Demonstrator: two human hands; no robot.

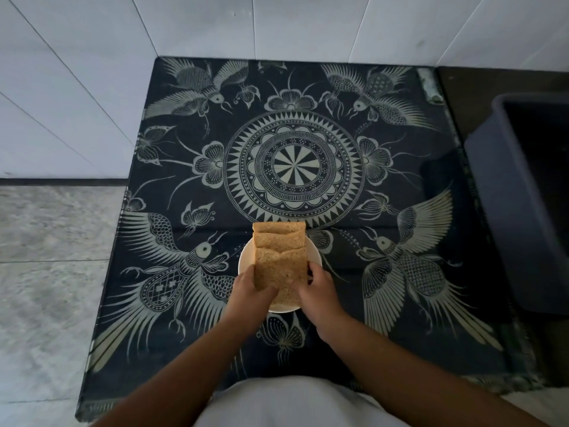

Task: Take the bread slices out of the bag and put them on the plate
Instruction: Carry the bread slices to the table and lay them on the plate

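White cloth (289, 402) of our top fills the bottom edge, both bare forearms reaching out from it over the surface, which is covered in a dark blue cloth printed with pale birds and a central mandala (292, 167).

Left hand (249, 291) and right hand (317, 288) are both curled onto the nearest brown bread slice (280, 269), pinching its left and right edges, thumbs on the near face. Two more brown slices (278, 234) sit fanned just beyond it, overlapping, the far one overhanging the rim. All rest over the small round white plate (312, 251), near the front middle of the surface.

No bag visible; can't tell where it went. Dark grey plastic bin (523, 195) stands off to the right, well apart.

Our read: placement step, likely the last slice going down or being squared up. Whether it's fully resting on the plate or a touch above, can't tell. Next move calls for easing both hands off sideways without dragging the slice or tipping the overhanging one.
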